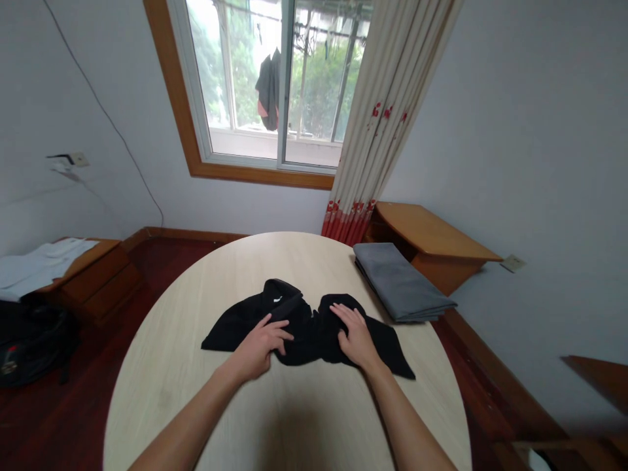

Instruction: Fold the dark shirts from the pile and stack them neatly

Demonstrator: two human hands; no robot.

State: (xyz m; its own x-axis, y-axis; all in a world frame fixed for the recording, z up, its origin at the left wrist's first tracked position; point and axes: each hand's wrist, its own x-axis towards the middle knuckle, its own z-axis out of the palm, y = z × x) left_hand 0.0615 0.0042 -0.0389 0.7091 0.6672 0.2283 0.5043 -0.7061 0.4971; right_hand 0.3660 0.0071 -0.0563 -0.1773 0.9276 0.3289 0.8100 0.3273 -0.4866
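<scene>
A black shirt (307, 337) lies bunched on the round table, with its sleeves stretched out to the left and right. Its collar stands up at the left of the middle, and a small white label shows inside. My left hand (262, 345) rests on the cloth just below the collar, fingers spread. On the right half of the shirt, my right hand (356, 335) lies fairly flat with its fingers stretched out and the thumb apart. Both hands touch the cloth without visibly gripping it.
Folded grey cloth (402, 281) lies at the right edge of the pale round table (196, 405). Beyond it stand a wooden desk (426, 226) and a curtain (377, 124) beside the window. At left are a wooden cabinet (105, 281) with papers and a black bag (34, 347).
</scene>
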